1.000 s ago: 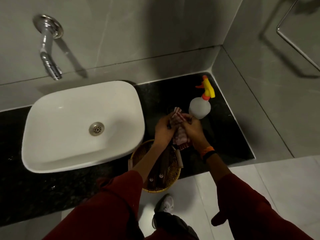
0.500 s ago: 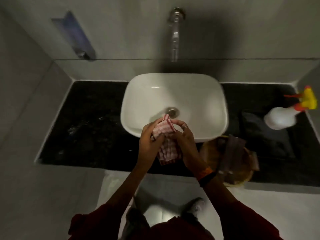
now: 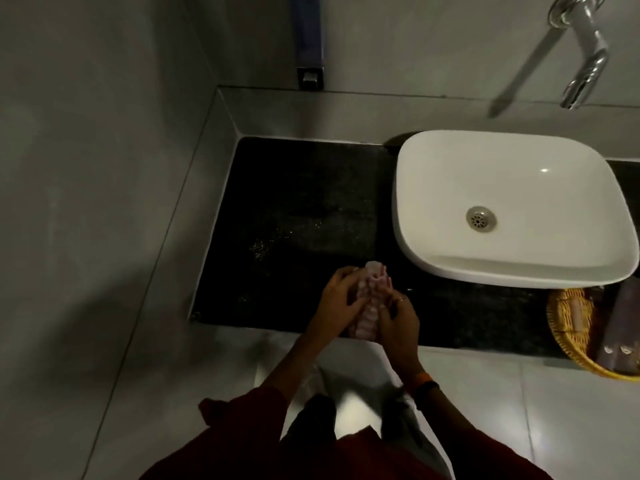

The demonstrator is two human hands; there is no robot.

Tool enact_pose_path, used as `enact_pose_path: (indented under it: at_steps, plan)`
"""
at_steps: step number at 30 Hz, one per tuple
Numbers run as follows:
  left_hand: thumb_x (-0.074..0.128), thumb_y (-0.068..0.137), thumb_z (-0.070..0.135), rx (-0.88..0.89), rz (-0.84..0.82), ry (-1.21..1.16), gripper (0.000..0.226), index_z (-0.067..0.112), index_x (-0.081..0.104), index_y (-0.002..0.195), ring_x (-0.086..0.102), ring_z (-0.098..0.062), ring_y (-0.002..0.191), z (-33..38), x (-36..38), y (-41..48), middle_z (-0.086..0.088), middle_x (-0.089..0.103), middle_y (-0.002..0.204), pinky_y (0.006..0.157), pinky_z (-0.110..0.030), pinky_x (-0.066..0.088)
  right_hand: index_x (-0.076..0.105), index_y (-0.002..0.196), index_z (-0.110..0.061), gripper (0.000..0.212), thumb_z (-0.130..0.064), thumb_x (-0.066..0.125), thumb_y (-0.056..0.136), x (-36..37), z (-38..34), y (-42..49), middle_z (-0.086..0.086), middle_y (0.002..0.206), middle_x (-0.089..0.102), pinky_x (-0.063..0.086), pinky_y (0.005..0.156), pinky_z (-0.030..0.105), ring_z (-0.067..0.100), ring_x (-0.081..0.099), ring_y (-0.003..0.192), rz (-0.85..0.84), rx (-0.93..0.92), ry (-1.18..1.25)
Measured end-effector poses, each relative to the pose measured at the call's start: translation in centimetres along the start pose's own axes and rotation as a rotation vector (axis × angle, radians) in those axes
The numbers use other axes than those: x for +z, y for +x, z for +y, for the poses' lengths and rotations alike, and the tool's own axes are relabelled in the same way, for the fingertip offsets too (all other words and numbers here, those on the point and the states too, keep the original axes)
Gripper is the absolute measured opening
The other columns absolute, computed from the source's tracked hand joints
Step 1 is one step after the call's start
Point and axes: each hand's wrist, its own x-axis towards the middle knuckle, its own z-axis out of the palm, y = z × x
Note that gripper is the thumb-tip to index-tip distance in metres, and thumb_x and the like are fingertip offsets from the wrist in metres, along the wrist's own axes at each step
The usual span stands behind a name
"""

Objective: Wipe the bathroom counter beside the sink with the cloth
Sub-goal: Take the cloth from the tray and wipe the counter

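Note:
A bunched pink-and-white checked cloth (image 3: 370, 299) is held between both hands above the front edge of the black stone counter (image 3: 304, 209), left of the white basin (image 3: 450, 188). My left hand (image 3: 337, 301) grips the cloth's left side. My right hand (image 3: 398, 322) grips its right side, with a ring on one finger and an orange band at the wrist. Whether the cloth touches the counter cannot be told. Pale specks lie on the counter just beyond the hands.
A chrome tap (image 3: 585, 53) juts from the wall above the basin. A wicker basket (image 3: 575, 330) with dark items sits at the right edge. A dark wall fixture (image 3: 310, 46) hangs at the back. Grey tiled walls close off the counter's left and back.
The view has swung from the counter right of the basin, past the basin, to the counter on its left. Both hands keep hold of the cloth throughout; the spray bottle has left the view.

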Motion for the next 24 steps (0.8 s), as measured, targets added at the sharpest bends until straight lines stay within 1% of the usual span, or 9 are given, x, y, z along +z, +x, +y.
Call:
enact_pose_path:
  at_steps: [3,5,7,8,10,13,16,21,24]
  plan:
    - [0.065,0.091,0.010,0.088,-0.027,0.179,0.057,0.012,0.049,0.145,0.039,-0.030,0.143,-2.3,-0.8,0.7,-0.015,0.044,0.151,0.120,-0.047,0.035,0.050,0.141,-0.008,0.040,-0.005,0.049,0.102,0.3,1.0,1.4,-0.002,0.137,0.053,0.038,0.098,0.002,0.017,0.052,0.130,0.118,0.110,-0.021]
    - [0.060,0.095,0.024,0.151,0.027,0.441,0.055,0.013,0.046,0.147,0.034,-0.031,0.147,-4.8,-1.6,0.5,-0.013,0.042,0.155,0.120,-0.051,0.034,0.042,0.149,-0.014,0.045,-0.011,0.047,0.104,0.8,1.6,1.9,-0.005,0.144,0.049,0.031,0.102,-0.003,0.017,0.046,0.138,0.141,0.117,-0.105]
    - [0.050,0.100,0.036,0.160,0.060,0.650,0.058,0.013,0.038,0.152,0.025,-0.031,0.153,-7.5,-2.7,0.1,-0.011,0.034,0.161,0.124,-0.053,0.027,0.036,0.152,-0.009,0.051,-0.012,0.048,0.102,1.8,2.1,1.7,0.008,0.156,0.042,0.024,0.122,0.022,0.024,0.036,0.147,0.080,0.003,-0.350]
    - [0.046,0.101,0.039,0.157,0.059,0.717,0.061,0.012,0.033,0.154,0.020,-0.031,0.154,-8.7,-3.2,0.0,-0.011,0.029,0.164,0.125,-0.053,0.024,0.034,0.153,-0.007,0.054,-0.013,0.049,0.102,2.6,2.6,1.6,0.012,0.160,0.036,0.021,0.126,0.037,0.028,0.030,0.150,0.048,-0.055,-0.499]
    - [0.035,0.102,0.045,0.141,0.031,0.815,0.066,0.011,0.024,0.157,0.014,-0.031,0.156,-10.6,-4.0,-0.1,-0.012,0.019,0.167,0.126,-0.053,0.019,0.027,0.156,-0.007,0.060,-0.016,0.049,0.102,4.3,3.3,1.2,0.015,0.165,0.025,0.019,0.126,0.050,0.032,0.020,0.154,0.026,-0.072,-0.637]
    - [0.022,0.101,0.053,0.118,-0.031,0.892,0.072,0.011,0.014,0.159,0.009,-0.031,0.156,-12.1,-4.7,0.4,-0.012,0.009,0.169,0.124,-0.050,0.012,0.019,0.159,-0.008,0.061,-0.028,0.038,0.104,6.0,3.8,1.3,0.014,0.167,0.019,0.018,0.126,0.050,0.031,0.013,0.156,0.102,-0.047,-0.724]
    - [0.019,0.101,0.054,0.115,-0.044,0.902,0.073,0.012,0.005,0.159,0.002,-0.029,0.157,-12.7,-4.6,0.6,-0.011,0.002,0.170,0.125,-0.051,0.012,0.015,0.159,-0.007,0.062,-0.030,0.036,0.105,7.2,4.1,2.4,0.014,0.168,0.017,0.018,0.127,0.049,0.028,0.011,0.157,0.159,-0.024,-0.793]
    - [0.024,0.101,0.056,0.119,-0.049,0.882,0.075,0.013,0.003,0.159,-0.001,-0.029,0.158,-13.1,-4.5,0.8,-0.009,0.000,0.170,0.125,-0.052,0.011,0.020,0.157,-0.004,0.061,-0.028,0.038,0.105,9.1,2.8,8.5,0.020,0.163,0.027,0.023,0.124,0.052,0.035,0.026,0.152,0.133,0.032,-0.882]
    - [0.026,0.100,0.054,0.121,-0.039,0.881,0.076,0.012,0.004,0.159,0.000,-0.029,0.158,-13.2,-4.3,0.7,-0.009,0.000,0.170,0.125,-0.051,0.010,0.016,0.158,-0.005,0.059,-0.034,0.017,0.107,11.6,0.9,13.5,0.020,0.164,0.024,0.021,0.124,0.049,0.036,0.027,0.150,0.093,-0.003,-0.901]
